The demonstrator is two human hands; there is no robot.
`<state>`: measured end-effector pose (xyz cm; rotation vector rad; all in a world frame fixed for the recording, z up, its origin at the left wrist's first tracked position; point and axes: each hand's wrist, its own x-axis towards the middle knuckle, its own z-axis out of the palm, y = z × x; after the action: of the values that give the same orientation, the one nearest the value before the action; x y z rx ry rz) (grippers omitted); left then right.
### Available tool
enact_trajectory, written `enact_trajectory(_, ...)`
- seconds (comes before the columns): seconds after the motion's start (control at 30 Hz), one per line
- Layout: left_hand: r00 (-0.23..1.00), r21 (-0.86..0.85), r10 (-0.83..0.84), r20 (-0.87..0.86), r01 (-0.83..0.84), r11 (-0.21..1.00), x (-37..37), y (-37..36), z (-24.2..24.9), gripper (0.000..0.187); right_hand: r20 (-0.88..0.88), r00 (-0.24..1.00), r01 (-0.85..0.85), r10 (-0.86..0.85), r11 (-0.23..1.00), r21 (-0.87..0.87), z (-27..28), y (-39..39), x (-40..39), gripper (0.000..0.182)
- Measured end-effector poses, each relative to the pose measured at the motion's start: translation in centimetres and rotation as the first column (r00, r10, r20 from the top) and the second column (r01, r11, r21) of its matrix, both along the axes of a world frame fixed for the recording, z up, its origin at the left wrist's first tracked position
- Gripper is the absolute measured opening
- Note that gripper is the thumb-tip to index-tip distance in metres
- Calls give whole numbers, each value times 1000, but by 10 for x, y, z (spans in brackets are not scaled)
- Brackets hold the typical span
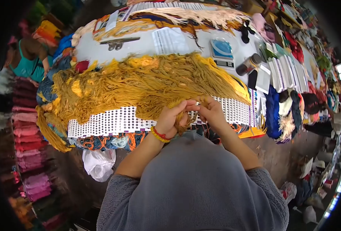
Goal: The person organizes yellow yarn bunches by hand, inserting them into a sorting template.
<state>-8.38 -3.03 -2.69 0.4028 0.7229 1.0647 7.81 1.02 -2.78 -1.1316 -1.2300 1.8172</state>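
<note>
My left hand (pixel 174 116), with a red and yellow bracelet at its wrist, is closed round a strand of mustard yarn (pixel 181 120) at the table's near edge. Close beside it, my right hand (pixel 212 112) pinches the same yarn with thumb and finger. Both sets of fingertips nearly meet. Beyond my hands spreads a large heap of mustard-gold yarn (pixel 128 82). White cards with rows of dark holes (pixel 116 121) lie under the heap's near side, along the front edge.
Scissors (pixel 118 43), a paper sheet (pixel 170 40), a digital scale (pixel 222 52) and a dark jar (pixel 249 64) lie behind the heap. Blue skeins (pixel 272 106) hang at right. A white plastic bag (pixel 98 164) is below the table. A person in teal (pixel 27 61) is at left.
</note>
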Motion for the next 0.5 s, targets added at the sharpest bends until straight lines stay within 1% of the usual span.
enact_trajectory(0.03,1000,0,-15,8,15,1000,0,0,0,35,47,998,-33,32,999,23,3,-1,0,16)
enact_trajectory(0.07,999,3,-29,14,29,1000,-1,1,2,35,108,994,-37,25,993,113,-1,-2,-2,15)
enact_trajectory(0.13,999,1,-46,22,46,999,-1,2,3,35,264,964,-82,41,985,148,-15,0,1,15)
enact_trajectory(0.17,999,9,-47,5,47,999,-1,3,3,35,207,978,-51,18,987,153,-18,0,2,13)
enact_trajectory(0.23,1000,13,-31,-1,31,999,-1,3,2,34,64,996,52,-55,998,36,1,0,-3,12)
enact_trajectory(0.27,999,10,-39,0,39,999,-1,3,0,34,-17,996,89,-89,996,26,-5,2,-3,11)
enact_trajectory(0.37,999,-19,-29,34,29,999,-2,4,-4,34,-15,993,117,-118,993,-35,-1,6,-2,11)
enact_trajectory(0.47,999,-42,-24,37,26,999,-3,3,-6,35,-16,996,84,-85,996,-16,4,4,-4,12)
enact_trajectory(0.5,997,-36,-25,74,28,999,-4,3,-7,35,-16,998,66,-66,998,-6,5,4,-4,12)
